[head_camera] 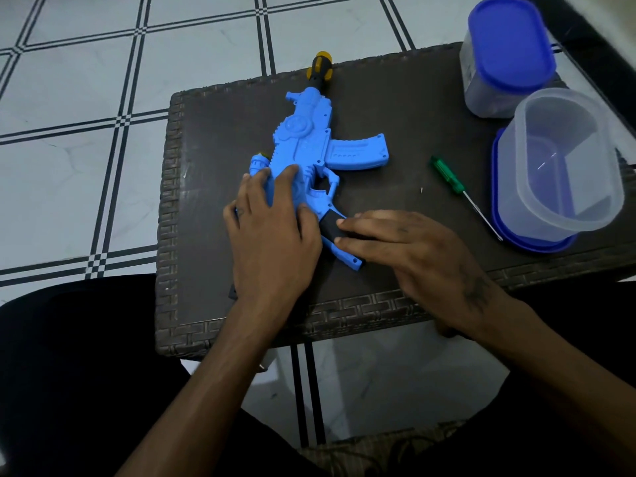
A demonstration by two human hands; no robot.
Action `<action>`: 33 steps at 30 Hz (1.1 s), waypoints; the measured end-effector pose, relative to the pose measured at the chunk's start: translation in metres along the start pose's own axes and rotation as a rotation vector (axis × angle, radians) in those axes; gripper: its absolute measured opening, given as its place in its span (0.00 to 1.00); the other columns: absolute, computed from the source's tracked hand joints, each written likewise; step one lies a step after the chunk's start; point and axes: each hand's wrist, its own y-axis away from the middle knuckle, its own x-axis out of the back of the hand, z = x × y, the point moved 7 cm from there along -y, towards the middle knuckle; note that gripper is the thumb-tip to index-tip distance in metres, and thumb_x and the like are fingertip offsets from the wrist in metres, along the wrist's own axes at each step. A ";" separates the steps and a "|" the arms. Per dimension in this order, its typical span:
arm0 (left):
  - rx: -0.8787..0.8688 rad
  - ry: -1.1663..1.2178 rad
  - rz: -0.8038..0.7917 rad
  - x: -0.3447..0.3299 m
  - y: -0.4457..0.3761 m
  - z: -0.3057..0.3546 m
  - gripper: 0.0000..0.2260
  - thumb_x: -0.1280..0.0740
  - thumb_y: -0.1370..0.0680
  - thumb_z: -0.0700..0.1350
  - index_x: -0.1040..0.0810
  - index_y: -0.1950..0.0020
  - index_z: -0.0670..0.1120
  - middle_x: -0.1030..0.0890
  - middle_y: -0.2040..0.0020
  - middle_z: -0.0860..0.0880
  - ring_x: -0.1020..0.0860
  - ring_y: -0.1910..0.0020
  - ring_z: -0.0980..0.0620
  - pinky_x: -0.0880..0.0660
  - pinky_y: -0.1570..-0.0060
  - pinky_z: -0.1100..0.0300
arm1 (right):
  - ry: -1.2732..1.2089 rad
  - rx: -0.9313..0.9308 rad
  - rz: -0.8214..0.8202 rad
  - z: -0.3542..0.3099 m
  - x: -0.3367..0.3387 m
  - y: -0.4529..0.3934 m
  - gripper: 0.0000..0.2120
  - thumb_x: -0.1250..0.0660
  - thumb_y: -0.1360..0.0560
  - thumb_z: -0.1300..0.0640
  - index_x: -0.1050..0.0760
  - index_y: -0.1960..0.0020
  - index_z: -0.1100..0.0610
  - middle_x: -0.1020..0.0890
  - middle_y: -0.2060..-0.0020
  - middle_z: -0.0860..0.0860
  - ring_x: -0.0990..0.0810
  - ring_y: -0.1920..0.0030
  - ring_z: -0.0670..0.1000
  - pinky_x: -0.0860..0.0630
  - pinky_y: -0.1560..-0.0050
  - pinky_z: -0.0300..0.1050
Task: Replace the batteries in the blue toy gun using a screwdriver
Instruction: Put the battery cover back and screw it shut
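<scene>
The blue toy gun (306, 139) lies flat on the dark wicker table (406, 108), its black and yellow muzzle pointing away from me. My left hand (272, 235) presses flat on the gun's rear body, fingers spread. My right hand (402, 246) rests on the grip, fingertips touching a black piece (329, 226) set in the grip's side. A green-handled screwdriver (457, 187) lies loose on the table to the right, apart from both hands. A tiny screw (421, 190) lies near it.
An open clear tub (564, 166) stands on its blue lid at the table's right edge. Behind it stands a closed tub with a blue lid (506, 56). Tiled floor surrounds the table. My dark-clothed legs lie below it.
</scene>
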 end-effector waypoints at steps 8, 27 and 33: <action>-0.015 -0.019 0.011 0.001 0.001 0.000 0.24 0.47 0.21 0.51 0.34 0.24 0.51 0.34 0.24 0.42 0.38 0.23 0.41 0.39 0.28 0.39 | -0.049 -0.023 -0.024 0.001 0.001 0.001 0.25 0.48 0.26 0.64 0.22 0.35 0.54 0.22 0.33 0.50 0.23 0.33 0.52 0.28 0.39 0.47; 0.000 -0.028 0.007 0.000 0.001 0.000 0.24 0.46 0.21 0.50 0.34 0.24 0.51 0.34 0.25 0.42 0.37 0.23 0.41 0.39 0.28 0.39 | -0.131 -0.070 0.064 0.005 0.002 -0.004 0.18 0.33 0.29 0.68 0.18 0.41 0.56 0.19 0.38 0.49 0.21 0.37 0.49 0.25 0.40 0.48; -0.007 -0.026 0.003 0.000 0.001 0.000 0.24 0.47 0.21 0.51 0.35 0.24 0.51 0.35 0.24 0.42 0.37 0.23 0.41 0.39 0.28 0.39 | -0.148 -0.047 0.135 0.007 0.008 0.002 0.11 0.32 0.24 0.63 0.17 0.43 0.58 0.18 0.40 0.52 0.20 0.40 0.54 0.24 0.41 0.53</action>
